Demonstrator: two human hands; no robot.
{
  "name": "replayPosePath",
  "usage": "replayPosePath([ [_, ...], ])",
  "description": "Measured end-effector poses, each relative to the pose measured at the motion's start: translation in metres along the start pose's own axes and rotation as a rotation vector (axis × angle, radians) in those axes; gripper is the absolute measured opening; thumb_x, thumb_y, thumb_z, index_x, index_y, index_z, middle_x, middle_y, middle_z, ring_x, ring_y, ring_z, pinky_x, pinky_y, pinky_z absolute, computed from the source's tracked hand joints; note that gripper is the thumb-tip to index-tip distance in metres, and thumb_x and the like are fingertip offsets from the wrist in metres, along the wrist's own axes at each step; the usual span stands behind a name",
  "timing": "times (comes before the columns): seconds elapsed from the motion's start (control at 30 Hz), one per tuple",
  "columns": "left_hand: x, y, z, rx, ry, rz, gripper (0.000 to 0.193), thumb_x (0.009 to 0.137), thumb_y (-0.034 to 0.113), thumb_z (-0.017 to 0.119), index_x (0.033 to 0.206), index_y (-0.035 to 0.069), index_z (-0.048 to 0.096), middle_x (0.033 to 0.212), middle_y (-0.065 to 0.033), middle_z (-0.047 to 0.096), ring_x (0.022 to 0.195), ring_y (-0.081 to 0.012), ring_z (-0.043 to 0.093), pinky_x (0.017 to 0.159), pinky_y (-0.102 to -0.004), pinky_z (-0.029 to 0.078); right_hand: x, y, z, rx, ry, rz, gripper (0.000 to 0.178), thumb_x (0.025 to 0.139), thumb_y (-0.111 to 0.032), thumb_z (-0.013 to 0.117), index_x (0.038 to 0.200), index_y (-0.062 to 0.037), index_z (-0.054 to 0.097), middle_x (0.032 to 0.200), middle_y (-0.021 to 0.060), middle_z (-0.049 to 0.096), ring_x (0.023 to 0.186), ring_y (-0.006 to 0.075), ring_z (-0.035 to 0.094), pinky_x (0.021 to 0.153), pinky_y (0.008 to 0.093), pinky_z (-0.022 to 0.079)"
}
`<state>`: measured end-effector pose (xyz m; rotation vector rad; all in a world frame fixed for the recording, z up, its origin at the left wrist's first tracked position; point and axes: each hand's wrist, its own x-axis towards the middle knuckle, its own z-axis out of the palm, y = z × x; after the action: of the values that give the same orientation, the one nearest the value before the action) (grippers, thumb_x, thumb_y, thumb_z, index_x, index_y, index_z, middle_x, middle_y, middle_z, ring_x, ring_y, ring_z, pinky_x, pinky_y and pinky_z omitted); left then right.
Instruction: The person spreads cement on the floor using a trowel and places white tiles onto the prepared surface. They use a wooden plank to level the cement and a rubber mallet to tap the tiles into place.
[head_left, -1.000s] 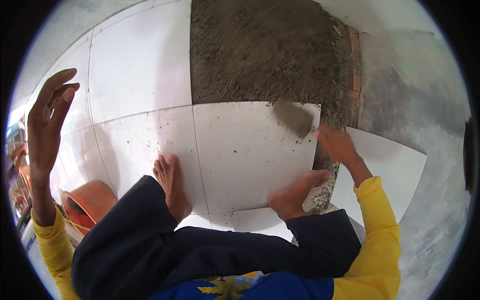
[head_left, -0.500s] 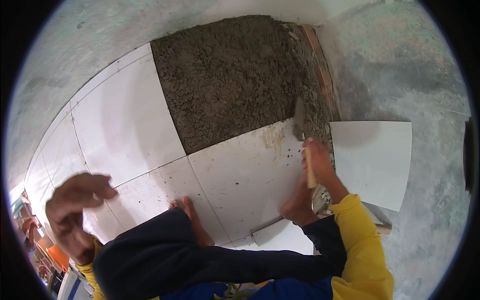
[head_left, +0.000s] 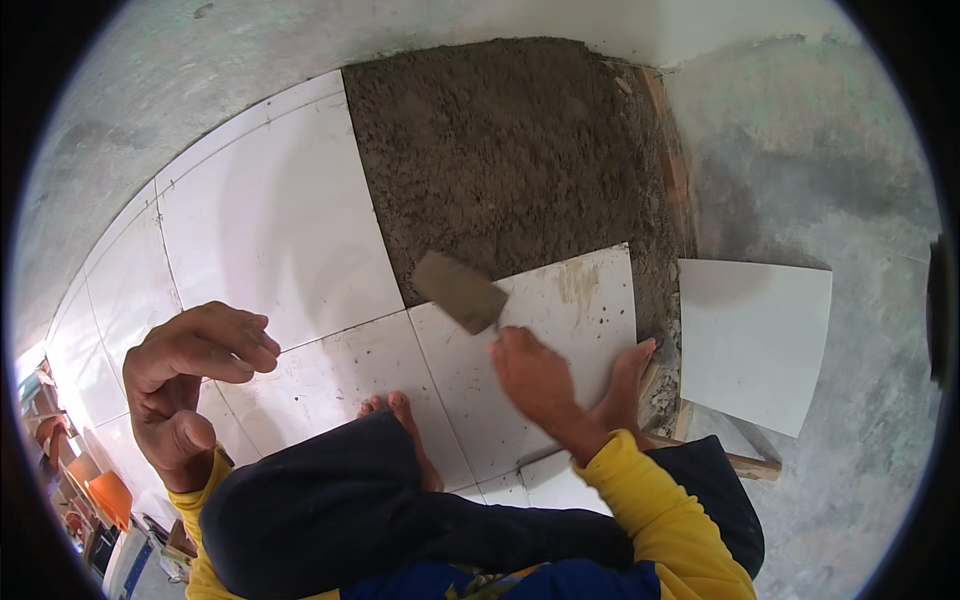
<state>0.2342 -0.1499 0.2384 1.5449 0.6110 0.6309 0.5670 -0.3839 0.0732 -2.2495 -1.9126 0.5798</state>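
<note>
My right hand (head_left: 537,380) is closed round the handle of a trowel (head_left: 460,292). The trowel's flat, mortar-smeared blade lies over the near left corner of a bed of wet grey mortar (head_left: 500,150), partly across the edge of the white floor tile (head_left: 530,370) in front of me. Whether the blade touches the mortar I cannot tell. My left hand (head_left: 195,380) hangs in the air above the laid tiles on the left, fingers curled but apart, holding nothing.
A loose white tile (head_left: 755,345) leans at the right wall (head_left: 820,170). Wooden strips (head_left: 668,150) run along the mortar's right side. My bare feet (head_left: 415,440) rest on the tiles, which carry mortar specks. Orange and other clutter (head_left: 110,498) stands at the far left.
My right hand has swung the trowel leftward from the right edge of the mortar to its near left corner. My left hand has risen slightly and shifted right.
</note>
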Motion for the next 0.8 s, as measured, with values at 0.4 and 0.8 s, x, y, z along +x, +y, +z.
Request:
replayPosePath([
  [0.4,-0.033,0.006,-0.001,-0.390,-0.374,0.098,0.060,0.079,0.045,0.093,0.110,-0.003,0.078,0.108,-0.0216,0.078,0.101,-0.0347,0.078,0.096,-0.0485,0.059,0.080,0.128,-0.080,-0.297,0.082,0.190,0.028,0.108,-0.032,0.055,0.111,-0.0047,0.059,0.104,0.0231,0.070,0.087,0.0499,0.068,0.075,0.0597,0.055],
  [0.8,-0.036,-0.010,0.002,-0.256,-0.108,-0.002,0.066,0.092,0.062,0.075,0.107,-0.002,0.074,0.089,-0.0200,0.077,0.089,-0.0335,0.075,0.090,-0.0483,0.060,0.121,0.067,-0.008,1.554,0.371,0.904,0.036,0.111,-0.044,0.050,0.104,-0.0090,0.054,0.076,0.0039,0.055,0.056,0.0191,0.056,0.048,0.0370,0.049],
])
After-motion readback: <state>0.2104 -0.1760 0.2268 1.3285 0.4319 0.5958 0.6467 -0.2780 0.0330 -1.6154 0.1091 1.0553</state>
